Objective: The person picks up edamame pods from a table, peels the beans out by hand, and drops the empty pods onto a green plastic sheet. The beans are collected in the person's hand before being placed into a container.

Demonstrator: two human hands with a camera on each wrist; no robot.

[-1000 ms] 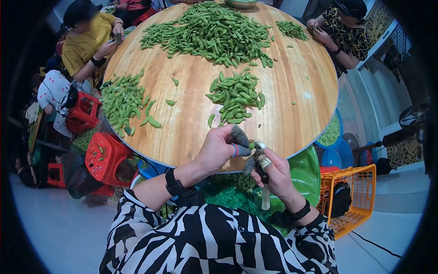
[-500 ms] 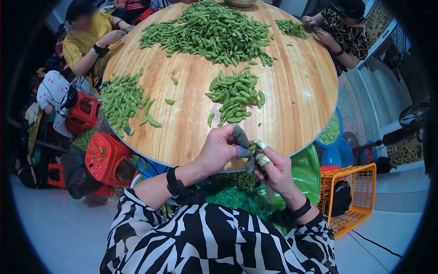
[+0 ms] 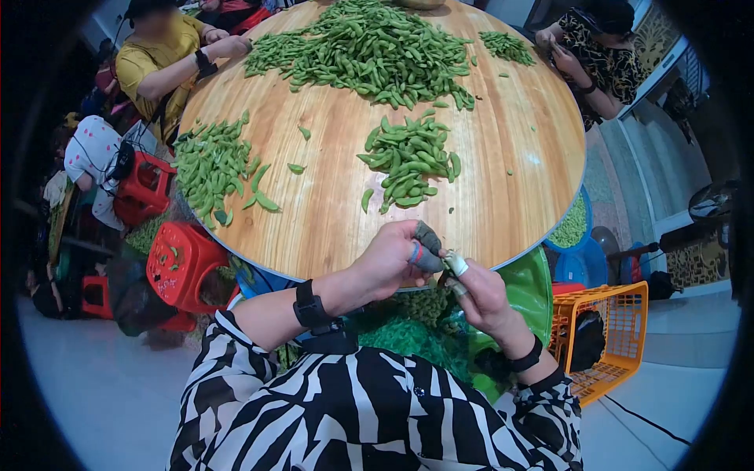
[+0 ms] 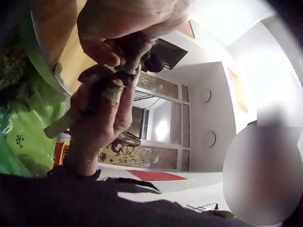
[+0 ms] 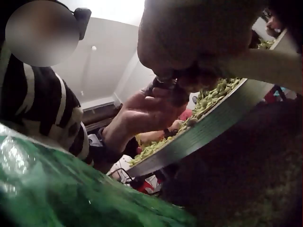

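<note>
My left hand [image 3: 393, 259], dark covers on thumb and forefinger, meets my right hand [image 3: 483, 294] just over the table's near edge. The left fingertips pinch together against the right thumb, which has a pale wrap. A pale greenish bit of a bean pod [image 4: 133, 71] shows between them in the left wrist view; the fingers hide most of it. My right fingers curl round a tool whose pale, stick-like handle [image 5: 272, 66] sticks out below the hand; its working end is hidden. A small heap of green bean pods [image 3: 408, 157] lies in front of both hands.
A big pile of pods [image 3: 385, 55] covers the far part of the round wooden table [image 3: 314, 228]. Another heap [image 3: 208, 165] lies left. Two people sit across. Beside me stand a red stool [image 3: 184, 259], a green bag [image 3: 528, 294] and an orange crate [image 3: 605, 337].
The green pod seen between the hands earlier is now mostly hidden. The right hand has turned and its pale handle has dropped from the head view. The person in yellow has reached toward the big pile.
</note>
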